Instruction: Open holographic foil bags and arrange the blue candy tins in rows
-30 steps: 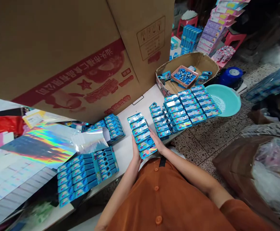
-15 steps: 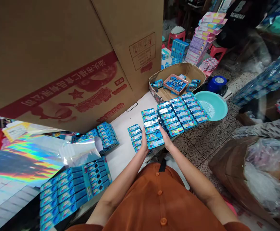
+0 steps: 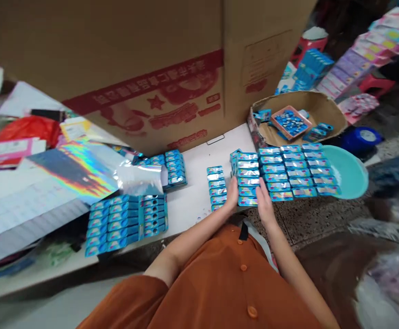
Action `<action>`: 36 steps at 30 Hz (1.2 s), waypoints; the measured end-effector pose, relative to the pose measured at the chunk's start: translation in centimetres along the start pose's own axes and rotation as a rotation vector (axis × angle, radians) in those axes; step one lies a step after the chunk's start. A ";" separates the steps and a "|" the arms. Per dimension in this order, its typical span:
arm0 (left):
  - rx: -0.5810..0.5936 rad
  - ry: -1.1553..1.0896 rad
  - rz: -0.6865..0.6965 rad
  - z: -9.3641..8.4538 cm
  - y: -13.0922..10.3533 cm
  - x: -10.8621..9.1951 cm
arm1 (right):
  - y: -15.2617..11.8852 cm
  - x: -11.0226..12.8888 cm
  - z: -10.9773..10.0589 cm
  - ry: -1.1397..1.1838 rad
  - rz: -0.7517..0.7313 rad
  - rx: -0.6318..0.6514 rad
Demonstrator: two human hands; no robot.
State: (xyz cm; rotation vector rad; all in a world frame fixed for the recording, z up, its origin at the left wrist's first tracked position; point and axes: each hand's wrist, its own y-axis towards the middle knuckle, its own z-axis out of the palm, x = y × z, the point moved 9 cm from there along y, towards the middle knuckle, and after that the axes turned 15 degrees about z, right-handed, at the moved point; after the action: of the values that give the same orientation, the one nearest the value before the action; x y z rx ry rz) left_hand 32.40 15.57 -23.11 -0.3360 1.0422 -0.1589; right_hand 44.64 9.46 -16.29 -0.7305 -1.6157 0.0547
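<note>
A column of small blue boxes (image 3: pixel 248 181) stands on the white table (image 3: pixel 189 201) between my two hands. My left hand (image 3: pixel 233 194) presses against its left side, and my right hand (image 3: pixel 264 201) lies along its right side, fingers stretched forward. Just right of it is a larger block of blue boxes (image 3: pixel 291 173) in rows. To the left of my left hand stands a narrower column of blue boxes (image 3: pixel 216 187). One or two boxes sit a little askew behind the column's far left corner.
A big cardboard carton (image 3: pixel 144 59) rises behind. At the back right are a low cardboard tray (image 3: pixel 329 107) holding a pink basket (image 3: pixel 290 123), and a turquoise basin (image 3: pixel 355 178). More blue boxes (image 3: pixel 113 224) and shiny foil sheets (image 3: pixel 79 169) lie at left.
The view has swung left, so everything sits further right. The column between my hands now lines up straighter beside the larger block; my hands stay at its sides.
</note>
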 end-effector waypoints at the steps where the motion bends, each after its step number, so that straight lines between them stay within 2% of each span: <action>1: -0.006 0.037 0.083 -0.6 -0.3 -1.3 | -1.2 1.4 -0.1 -0.136 -0.108 -0.037; 4: 0.105 0.263 0.430 -1.8 -1.9 -6.8 | -5.0 5.1 0.8 -0.407 -0.413 -0.099; 6: 0.137 0.437 0.638 -3.2 -3.6 -9.9 | -6.7 6.2 1.9 -0.464 -0.540 -0.087; 9: -0.027 0.578 0.728 -7.8 -5.2 -12.0 | -7.9 6.3 4.0 -0.478 -0.645 0.003; 11: -0.198 0.608 0.690 -11.7 -6.0 -11.8 | -8.2 6.0 5.5 -0.488 -0.688 0.106; 13: -0.340 0.600 0.607 -15.3 -6.9 -10.7 | -8.3 5.8 6.9 -0.501 -0.718 0.231; 16: -0.442 0.636 0.458 -19.0 -8.5 -8.3 | -8.3 5.5 8.2 -0.508 -0.739 0.391; 20: -0.518 0.729 0.362 -21.7 -11.7 -6.1 | -7.8 4.5 9.0 -0.504 -0.681 0.551; 23: -0.520 0.766 0.319 -22.6 -13.5 -4.5 | -7.5 3.2 9.2 -0.507 -0.604 0.628; 26: -0.530 0.779 0.269 -23.2 -14.3 -3.2 | -7.4 2.2 8.8 -0.493 -0.546 0.639; 29: -0.532 0.761 0.255 -23.6 -13.5 -3.1 | -7.3 1.6 8.3 -0.469 -0.494 0.628; 31: -0.529 0.737 0.271 -23.9 -11.9 -3.8 | -7.3 1.4 8.5 -0.478 -0.480 0.630; 33: -0.520 0.706 0.292 -24.5 -9.5 -4.9 | -7.3 1.6 9.1 -0.492 -0.483 0.625; 36: -0.529 0.651 0.291 -26.1 -4.5 -6.4 | -7.2 2.1 10.7 -0.495 -0.478 0.589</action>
State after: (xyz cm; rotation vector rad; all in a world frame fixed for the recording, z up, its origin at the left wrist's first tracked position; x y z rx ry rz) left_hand 6.73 8.06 -28.31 -0.6266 1.7669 0.2985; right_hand 31.90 8.72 -13.49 0.1489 -2.0669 0.3698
